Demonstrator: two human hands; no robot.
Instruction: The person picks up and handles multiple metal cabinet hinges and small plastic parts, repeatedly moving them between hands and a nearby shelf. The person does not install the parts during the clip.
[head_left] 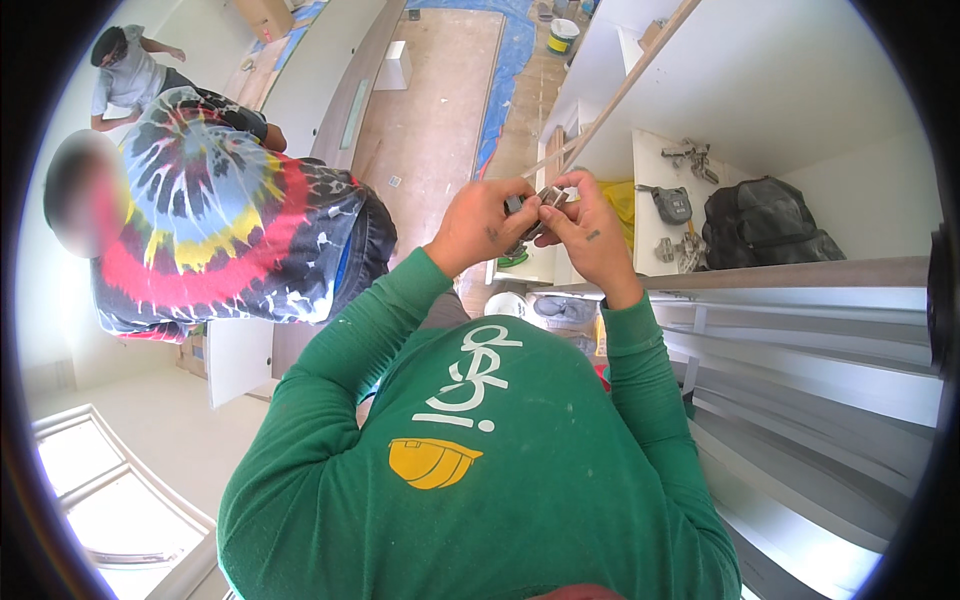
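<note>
In front of my chest, both hands meet around a small metal cabinet hinge point(552, 196), partly covered by my fingers. My left hand point(478, 222) is closed on its left side, while the thumb and fingers of my right hand point(592, 228) pinch it from the right. To the right, on a white cabinet panel, lie several more metal hinges point(690, 155) and a dark grey pouch-like tool point(672, 205). Other metal fittings point(690, 250) rest near the panel's front edge.
A black bag point(765, 225) sits on the white panel at right. Close on my left stands a person in a tie-dye shirt point(215, 215); another person in grey point(140, 80) is behind. Blue sheeting point(515, 60) borders a floor board point(430, 120). A bucket point(562, 38) stands far off.
</note>
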